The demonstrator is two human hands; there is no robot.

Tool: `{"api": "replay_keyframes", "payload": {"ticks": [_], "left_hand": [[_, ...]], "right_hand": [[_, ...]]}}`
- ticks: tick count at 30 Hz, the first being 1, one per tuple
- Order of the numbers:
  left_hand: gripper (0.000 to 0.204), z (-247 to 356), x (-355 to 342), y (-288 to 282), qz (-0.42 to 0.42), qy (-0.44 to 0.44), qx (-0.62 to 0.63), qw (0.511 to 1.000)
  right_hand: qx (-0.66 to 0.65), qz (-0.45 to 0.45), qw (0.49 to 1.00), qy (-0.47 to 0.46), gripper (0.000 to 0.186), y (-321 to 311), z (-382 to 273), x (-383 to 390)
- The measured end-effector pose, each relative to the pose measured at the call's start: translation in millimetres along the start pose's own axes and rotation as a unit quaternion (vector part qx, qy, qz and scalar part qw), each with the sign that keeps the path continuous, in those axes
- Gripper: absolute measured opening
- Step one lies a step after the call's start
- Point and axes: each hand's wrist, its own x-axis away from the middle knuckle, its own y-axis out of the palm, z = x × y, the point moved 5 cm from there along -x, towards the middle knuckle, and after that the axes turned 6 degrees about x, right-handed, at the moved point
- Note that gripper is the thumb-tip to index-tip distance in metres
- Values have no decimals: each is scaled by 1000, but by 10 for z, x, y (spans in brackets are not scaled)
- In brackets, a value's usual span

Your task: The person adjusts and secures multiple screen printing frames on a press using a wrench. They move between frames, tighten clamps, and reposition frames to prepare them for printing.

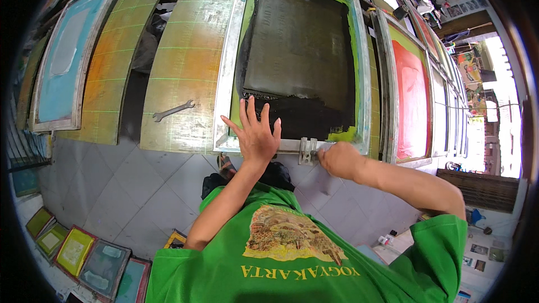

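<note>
A large screen frame [360,56], coated with black ink [297,45] over a green border, lies before me. My left hand [257,134] rests with fingers spread on its lower left part, over the ink's edge. My right hand [338,159] is closed at the front edge, just right of a small metal bracket [307,150]; what its fingers grip is hidden. A steel open-ended wrench [174,110] lies on the greenish-yellow board [179,39] to the left.
A blue screen [73,45] lies at far left, a red one [410,95] at right, with more screens beyond. Smaller frames [76,249] lean along the lower left. A tiled floor [146,191] shows below the boards.
</note>
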Motion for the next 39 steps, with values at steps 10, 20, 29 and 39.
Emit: {"api": "replay_keyframes", "payload": {"ticks": [10,20,29,39], "left_hand": [[47,2,-4,-12,9,4,-7,1000],[47,-11,-14,-73,0,1,-4,1000],[49,-51,-41,-31,-18,-23,-18,999],[45,-32,-51,-155,-9,-14,3,1000]], "right_hand": [[-341,66,934,88,27,16,180,106],[-607,-79,750,251,37,116,34,-19],[-816,-133,489,277,34,155,10,-72],[-873,-160,355,293,38,536,-110,-161]]}}
